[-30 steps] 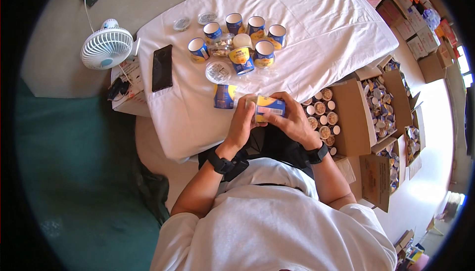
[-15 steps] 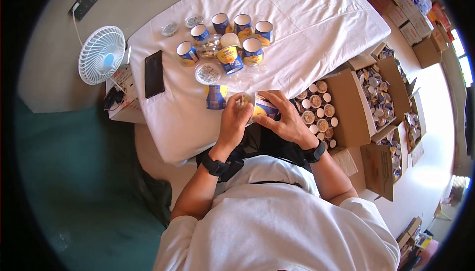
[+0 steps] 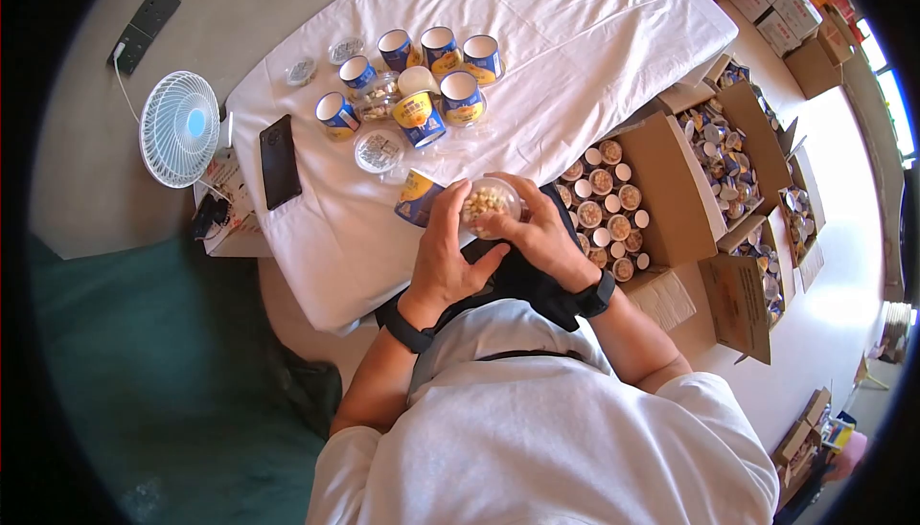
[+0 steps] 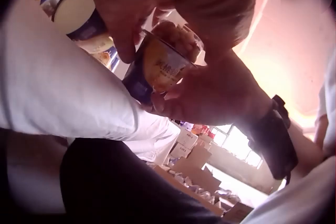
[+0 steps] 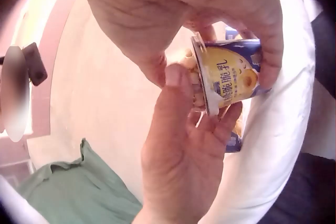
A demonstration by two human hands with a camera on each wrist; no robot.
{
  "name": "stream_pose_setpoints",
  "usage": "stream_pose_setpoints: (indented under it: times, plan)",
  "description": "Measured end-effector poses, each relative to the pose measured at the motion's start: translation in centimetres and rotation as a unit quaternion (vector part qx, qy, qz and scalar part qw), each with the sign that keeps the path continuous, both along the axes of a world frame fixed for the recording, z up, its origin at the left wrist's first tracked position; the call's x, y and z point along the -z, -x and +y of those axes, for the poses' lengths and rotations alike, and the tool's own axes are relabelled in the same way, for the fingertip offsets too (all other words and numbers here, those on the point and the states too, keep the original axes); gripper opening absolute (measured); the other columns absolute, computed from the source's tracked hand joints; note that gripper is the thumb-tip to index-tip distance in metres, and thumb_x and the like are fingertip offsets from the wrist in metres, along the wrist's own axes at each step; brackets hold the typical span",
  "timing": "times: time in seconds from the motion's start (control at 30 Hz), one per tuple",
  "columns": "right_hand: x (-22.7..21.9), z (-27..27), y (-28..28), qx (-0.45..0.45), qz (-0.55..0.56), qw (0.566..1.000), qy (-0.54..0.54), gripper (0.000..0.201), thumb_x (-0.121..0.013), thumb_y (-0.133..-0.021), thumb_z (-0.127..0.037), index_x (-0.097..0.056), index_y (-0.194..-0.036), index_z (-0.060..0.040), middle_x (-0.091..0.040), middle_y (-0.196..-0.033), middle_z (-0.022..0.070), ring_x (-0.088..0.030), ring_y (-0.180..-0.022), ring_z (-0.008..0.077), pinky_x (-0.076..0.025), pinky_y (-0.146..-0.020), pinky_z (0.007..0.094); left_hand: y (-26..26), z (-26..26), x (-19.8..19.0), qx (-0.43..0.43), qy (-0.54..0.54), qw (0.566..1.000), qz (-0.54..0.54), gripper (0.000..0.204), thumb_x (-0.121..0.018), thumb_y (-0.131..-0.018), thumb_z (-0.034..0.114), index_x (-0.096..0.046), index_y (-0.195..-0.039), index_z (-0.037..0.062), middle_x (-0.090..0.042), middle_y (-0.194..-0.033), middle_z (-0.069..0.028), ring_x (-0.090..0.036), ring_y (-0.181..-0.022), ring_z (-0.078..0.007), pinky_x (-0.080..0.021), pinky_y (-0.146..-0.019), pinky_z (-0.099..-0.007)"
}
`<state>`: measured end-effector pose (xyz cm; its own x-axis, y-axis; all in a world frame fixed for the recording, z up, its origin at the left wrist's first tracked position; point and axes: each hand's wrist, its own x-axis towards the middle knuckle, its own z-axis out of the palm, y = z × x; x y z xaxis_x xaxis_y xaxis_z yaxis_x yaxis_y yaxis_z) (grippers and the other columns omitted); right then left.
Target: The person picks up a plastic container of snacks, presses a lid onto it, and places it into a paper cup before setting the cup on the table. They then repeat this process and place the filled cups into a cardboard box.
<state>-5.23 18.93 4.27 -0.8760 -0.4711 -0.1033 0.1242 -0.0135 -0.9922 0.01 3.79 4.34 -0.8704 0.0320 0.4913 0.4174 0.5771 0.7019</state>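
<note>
My right hand (image 3: pixel 551 238) grips a blue-and-yellow snack cup (image 5: pixel 233 71), its fingers curled round the printed side. A clear domed top full of pale, nut-like pieces (image 3: pixel 489 204) faces up toward the head camera. On the cup's other side is my left hand (image 3: pixel 448 255), fingers fairly straight and right at the cup, thumb held apart from them. In the right wrist view the left thumb (image 5: pixel 178 79) overlaps the dome. Just beyond the left hand, a blue-and-yellow printed cup (image 3: pixel 417 197) lies on the white cloth, partly hidden by that hand.
Several open printed cups (image 3: pixel 439 49) and clear lids (image 3: pixel 379 150) stand or lie on the white-covered table (image 3: pixel 575 27). A black phone (image 3: pixel 280 163) and a fan (image 3: pixel 179 129) are at the left. Open cartons (image 3: pixel 680 190) of cups stand at the right.
The held cup has been turned from its printed side facing up to its clear dome facing up. My left hand has loosened, its thumb moving off the cup. The head view has shifted.
</note>
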Motion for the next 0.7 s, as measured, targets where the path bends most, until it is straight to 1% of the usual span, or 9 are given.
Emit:
stream_pose_setpoints:
  times: [0.07, 0.17, 0.23, 0.3, 0.33, 0.37, 0.47, 0.57, 0.7]
  plan:
    - [0.3, 0.4, 0.3, 0.001, -0.064, 0.996, 0.066, 0.053, -0.07, -0.082, -0.021, -0.049, -0.124, 0.0044, -0.063, -0.105, 0.0116, -0.062, -0.094, 0.0174, -0.049, -0.086, 0.0289, -0.4, -0.7, 0.8, -0.019, 0.026, 0.999, 0.01, 0.057, -0.069, -0.076, 0.011, -0.046, -0.127, 0.0003, -0.05, -0.124, -0.0211, -0.054, -0.108, -0.0354, -0.045, -0.091, -0.0404]
    - [-0.7, 1.7, 0.5, -0.015, -0.069, 0.997, 0.026, 0.055, -0.069, -0.082, -0.021, -0.047, -0.126, 0.0044, -0.062, -0.107, 0.0125, -0.062, -0.095, 0.0176, -0.049, -0.086, 0.0287, -0.1, -1.9, 1.8, -0.063, 0.105, 0.989, 0.081, 0.051, -0.069, -0.077, 0.015, -0.051, -0.123, 0.0011, -0.054, -0.119, -0.0183, -0.052, -0.11, -0.0367, -0.044, -0.092, -0.0427]
    - [-1.0, 2.6, 0.5, -0.011, -0.079, 0.997, 0.023, 0.055, -0.067, -0.084, -0.022, -0.047, -0.128, 0.0039, -0.061, -0.111, 0.012, -0.06, -0.1, 0.0163, -0.047, -0.089, 0.0282, 0.0, -1.7, -0.1, -0.108, 0.247, 0.963, 0.028, 0.051, -0.071, -0.076, 0.018, -0.053, -0.122, 0.0021, -0.051, -0.123, -0.0184, -0.048, -0.113, -0.0372, -0.038, -0.096, -0.0449]
    - [-0.4, 3.5, 0.6, -0.002, -0.068, 0.997, 0.03, 0.054, -0.065, -0.085, -0.023, -0.047, -0.128, 0.0036, -0.06, -0.113, 0.0114, -0.058, -0.104, 0.0158, -0.046, -0.09, 0.0281, 0.7, -1.8, 0.2, -0.105, 0.289, 0.951, 0.01, 0.051, -0.071, -0.077, 0.02, -0.054, -0.122, 0.0029, -0.048, -0.127, -0.0189, -0.046, -0.114, -0.0375, -0.035, -0.097, -0.0459]
    - [1.2, 3.8, 0.9, -0.005, -0.113, 0.986, 0.126, 0.054, -0.065, -0.086, -0.023, -0.046, -0.129, 0.0028, -0.059, -0.115, 0.0103, -0.056, -0.107, 0.015, -0.045, -0.091, 0.0285, 0.9, -1.9, 0.3, -0.103, 0.311, 0.945, 0.001, 0.051, -0.071, -0.077, 0.021, -0.054, -0.121, 0.0033, -0.046, -0.129, -0.0192, -0.044, -0.115, -0.0377, -0.034, -0.098, -0.0463]
    - [2.3, 4.6, 0.8, 0.02, -0.186, 0.961, 0.203, 0.05, -0.064, -0.086, -0.022, -0.047, -0.127, 0.0017, -0.058, -0.116, 0.0096, -0.057, -0.106, 0.0159, -0.045, -0.092, 0.0297, 1.1, -2.1, 0.9, -0.112, 0.296, 0.949, 0.008, 0.051, -0.07, -0.077, 0.02, -0.054, -0.122, 0.0036, -0.045, -0.13, -0.0195, -0.045, -0.115, -0.0379, -0.034, -0.097, -0.0461]
    - [3.7, 8.3, 2.3, 0.061, -0.159, 0.94, 0.297, 0.048, -0.061, -0.086, -0.028, -0.048, -0.124, -0.0004, -0.059, -0.113, 0.0087, -0.058, -0.103, 0.0173, -0.045, -0.092, 0.0313, 1.4, -2.8, 2.3, -0.145, 0.255, 0.956, 0.005, 0.051, -0.068, -0.078, 0.015, -0.05, -0.124, 0.0023, -0.043, -0.131, -0.0207, -0.044, -0.117, -0.0385, -0.036, -0.098, -0.0451]
    - [6.0, 14.1, 3.3, 0.118, -0.177, 0.942, 0.258, 0.051, -0.059, -0.085, -0.039, -0.05, -0.124, -0.0065, -0.06, -0.11, 0.0079, -0.058, -0.096, 0.0184, -0.048, -0.082, 0.035, 1.9, -3.6, 3.1, -0.167, 0.234, 0.958, 0.013, 0.054, -0.069, -0.078, 0.015, -0.049, -0.126, 0.0025, -0.043, -0.129, -0.0231, -0.044, -0.117, -0.0394, -0.037, -0.097, -0.0449]
    - [8.4, 19.4, 2.7, 0.193, -0.205, 0.925, 0.255, 0.046, -0.059, -0.087, -0.035, -0.05, -0.123, -0.0071, -0.061, -0.109, 0.0089, -0.061, -0.093, 0.0207, -0.05, -0.075, 0.0338, 2.1, -3.2, 3.9, -0.157, 0.107, 0.982, 0.016, 0.052, -0.066, -0.083, 0.014, -0.041, -0.127, -0.001, -0.046, -0.124, -0.0246, -0.049, -0.112, -0.0405, -0.041, -0.094, -0.044]
